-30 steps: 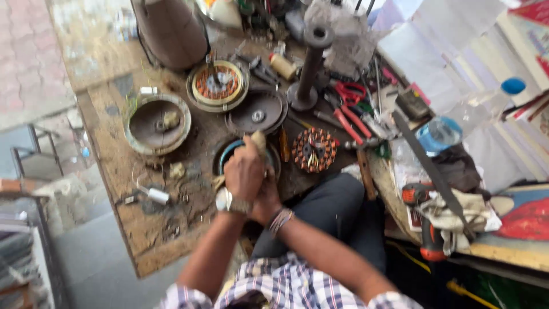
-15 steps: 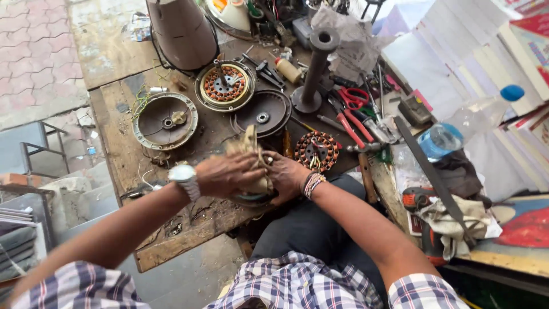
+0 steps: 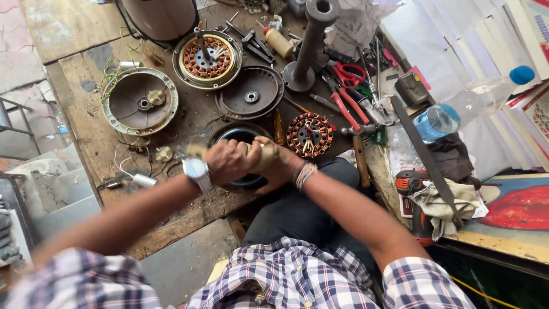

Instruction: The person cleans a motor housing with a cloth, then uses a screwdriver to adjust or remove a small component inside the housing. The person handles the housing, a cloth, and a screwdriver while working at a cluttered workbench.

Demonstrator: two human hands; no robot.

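Both hands, left hand (image 3: 227, 161), right hand (image 3: 275, 167), gripping cloth wad (image 3: 264, 152) over round motor cover (image 3: 243, 137)

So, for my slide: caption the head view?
Both hands grip a tan piece over a round motor housing on a workbench.

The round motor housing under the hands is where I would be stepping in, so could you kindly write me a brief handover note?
Left hand: closed around a pale, blurred handle-like piece over the round motor housing.
Right hand: gripping the same piece from the other side.
Nearby on the wooden bench: the copper-wound stator right of the housing, the dark end cover behind it.
Done: motor is apart in pieces.
Left: housing is not yet closed.
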